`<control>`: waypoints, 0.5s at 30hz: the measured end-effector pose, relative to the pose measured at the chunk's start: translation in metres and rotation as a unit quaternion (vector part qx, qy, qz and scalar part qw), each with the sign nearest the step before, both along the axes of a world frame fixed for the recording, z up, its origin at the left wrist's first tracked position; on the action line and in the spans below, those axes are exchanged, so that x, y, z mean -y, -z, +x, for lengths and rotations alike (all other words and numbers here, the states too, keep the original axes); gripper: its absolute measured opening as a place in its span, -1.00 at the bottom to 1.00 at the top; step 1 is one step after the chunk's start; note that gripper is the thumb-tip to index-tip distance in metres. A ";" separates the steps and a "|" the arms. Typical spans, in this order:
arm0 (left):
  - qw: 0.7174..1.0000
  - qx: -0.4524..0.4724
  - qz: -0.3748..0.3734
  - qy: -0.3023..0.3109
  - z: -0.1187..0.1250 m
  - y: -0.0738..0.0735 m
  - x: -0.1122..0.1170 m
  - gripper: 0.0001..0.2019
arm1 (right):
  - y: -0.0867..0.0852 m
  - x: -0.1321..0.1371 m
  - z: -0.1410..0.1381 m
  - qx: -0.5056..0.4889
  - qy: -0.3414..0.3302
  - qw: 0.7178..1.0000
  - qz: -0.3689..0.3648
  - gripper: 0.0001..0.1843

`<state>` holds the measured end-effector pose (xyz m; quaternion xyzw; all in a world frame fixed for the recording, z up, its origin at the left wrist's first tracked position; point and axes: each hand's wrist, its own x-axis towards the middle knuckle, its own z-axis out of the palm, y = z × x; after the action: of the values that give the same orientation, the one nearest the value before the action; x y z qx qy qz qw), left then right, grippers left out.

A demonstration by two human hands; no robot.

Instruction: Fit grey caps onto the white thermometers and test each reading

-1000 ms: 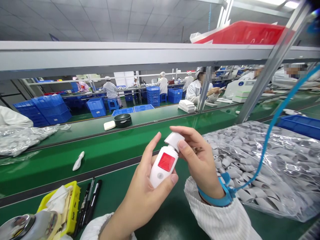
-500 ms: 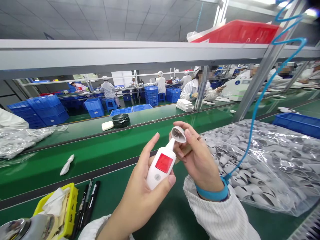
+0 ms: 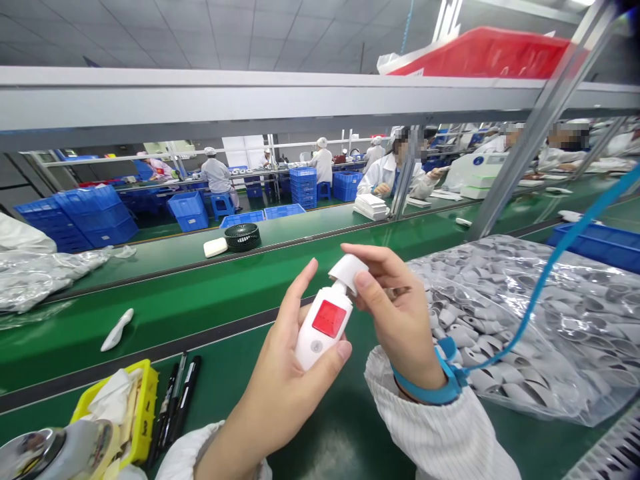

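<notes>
My left hand (image 3: 283, 380) is wrapped around a white handheld device (image 3: 323, 327) with a red square film on its face, held upright over the green bench. My right hand (image 3: 400, 313) pinches a white cap (image 3: 349, 273) that sits on the device's narrow tip, thumb and fingers closed on it. A blue wrist strap (image 3: 440, 387) with a coiled blue cord circles my right wrist.
A clear bag of several white caps (image 3: 530, 313) lies to the right. A yellow tray (image 3: 143, 407) and black pens (image 3: 175, 407) sit at the lower left. One white part (image 3: 117, 329) rides the green conveyor (image 3: 200, 300). People in white coats work at the benches behind.
Half a second ago the cap was tilted off the tip with its hollow side showing. Now it sits over the tip. The white part on the conveyor has drifted left.
</notes>
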<state>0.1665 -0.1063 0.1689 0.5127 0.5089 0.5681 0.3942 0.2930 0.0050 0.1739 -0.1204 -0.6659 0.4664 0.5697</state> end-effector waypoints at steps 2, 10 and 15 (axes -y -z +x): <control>1.000 0.001 -0.002 -0.005 0.000 -0.001 0.000 -0.21 | -0.001 0.001 -0.001 0.011 -0.016 1.000 0.007 -0.78; 1.000 -0.019 0.011 -0.011 0.000 0.002 -0.002 -0.21 | 0.000 0.001 -0.002 0.018 -0.007 1.000 0.009 -0.82; 1.000 -0.019 0.017 -0.010 0.001 0.002 -0.001 -0.19 | 0.001 0.003 -0.003 -0.004 0.023 1.000 -0.013 -0.76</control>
<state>0.1670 -0.1056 0.1670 0.5246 0.5119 0.5708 0.3701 0.2897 0.0019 0.1728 -0.1412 -0.6544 0.4626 0.5812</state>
